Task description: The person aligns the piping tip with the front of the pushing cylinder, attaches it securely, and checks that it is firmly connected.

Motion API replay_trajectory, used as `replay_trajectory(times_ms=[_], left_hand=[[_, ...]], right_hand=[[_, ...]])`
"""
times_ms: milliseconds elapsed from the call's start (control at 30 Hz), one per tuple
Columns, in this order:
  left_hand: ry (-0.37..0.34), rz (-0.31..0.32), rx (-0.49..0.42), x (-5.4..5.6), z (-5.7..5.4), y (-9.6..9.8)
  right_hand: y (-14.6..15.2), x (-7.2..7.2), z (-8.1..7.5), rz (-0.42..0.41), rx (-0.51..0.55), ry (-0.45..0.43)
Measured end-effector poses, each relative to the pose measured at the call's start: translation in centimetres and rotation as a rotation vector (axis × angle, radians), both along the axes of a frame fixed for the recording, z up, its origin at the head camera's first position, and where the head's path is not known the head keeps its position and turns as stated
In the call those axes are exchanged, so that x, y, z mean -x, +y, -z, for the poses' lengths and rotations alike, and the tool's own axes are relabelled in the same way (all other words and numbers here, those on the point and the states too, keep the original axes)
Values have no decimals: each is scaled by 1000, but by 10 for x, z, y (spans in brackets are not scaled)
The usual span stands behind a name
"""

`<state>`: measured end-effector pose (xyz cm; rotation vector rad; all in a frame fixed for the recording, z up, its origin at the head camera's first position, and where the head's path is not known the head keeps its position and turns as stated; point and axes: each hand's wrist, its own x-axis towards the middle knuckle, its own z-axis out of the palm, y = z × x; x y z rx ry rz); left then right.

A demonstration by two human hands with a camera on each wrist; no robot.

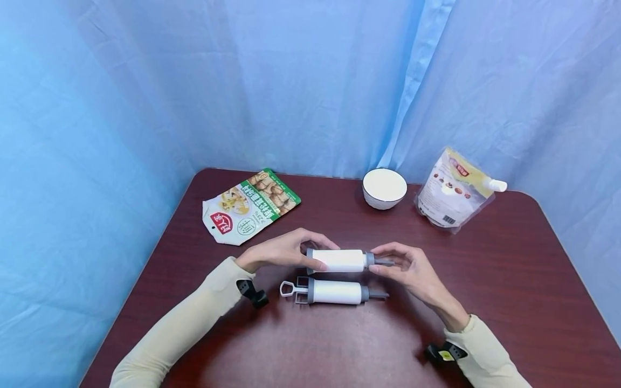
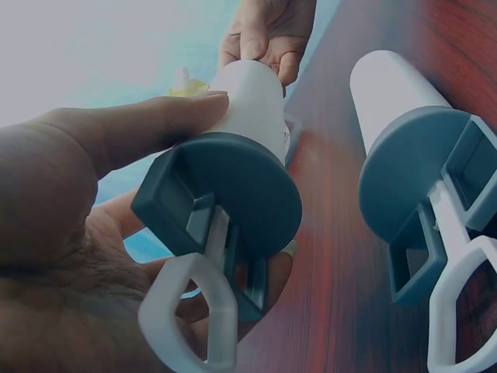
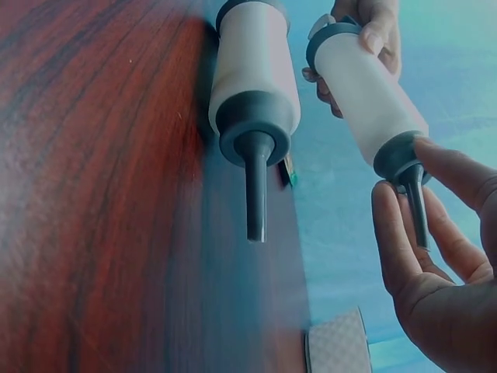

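My left hand grips the plunger end of a big white syringe, thumb along its barrel. In the left wrist view its grey end plate carries square finger loops, and a white pull handle sticks out. At the opposite end my right hand pinches the grey collar, with the narrow nozzle pointing out between thumb and fingers. The held syringe is raised above the table. A matching second syringe lies nearer me, parallel to it, its nozzle also to the right.
On the dark red-brown table, a green and white food pouch lies at the back left. A white bowl stands near the back edge. Right of it is a spouted bag. Blue curtains surround the table.
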<state>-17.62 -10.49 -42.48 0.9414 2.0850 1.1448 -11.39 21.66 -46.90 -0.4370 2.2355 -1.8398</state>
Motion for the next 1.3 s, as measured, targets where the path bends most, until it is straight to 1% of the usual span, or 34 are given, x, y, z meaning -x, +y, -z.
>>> replay_trajectory(times_ms=[200, 333, 633, 700, 767, 867, 1033, 1133, 1300], left_hand=[[-27, 3, 3, 1, 1, 1], [-48, 3, 1, 2, 4, 0], [-123, 19, -6, 3, 6, 1], [-118, 17, -9, 2, 6, 1], [-95, 17, -12, 2, 6, 1], [-55, 14, -13, 2, 6, 3], [-6, -5, -9, 0, 2, 6], [13, -10, -13, -1, 2, 7], [6, 7, -16, -2, 4, 10]], right_hand=[[2, 2, 0, -34, 44, 19], [3, 3, 0, -37, 57, 25], [4, 3, 1, -51, 64, 72], [3, 3, 1, -48, 46, 73], [2, 3, 1, -40, 24, 67], [2, 3, 1, -14, -50, 75], [1, 3, 0, 26, -127, 60], [-1, 3, 0, 43, -137, 46], [-4, 5, 1, 73, -148, 97]])
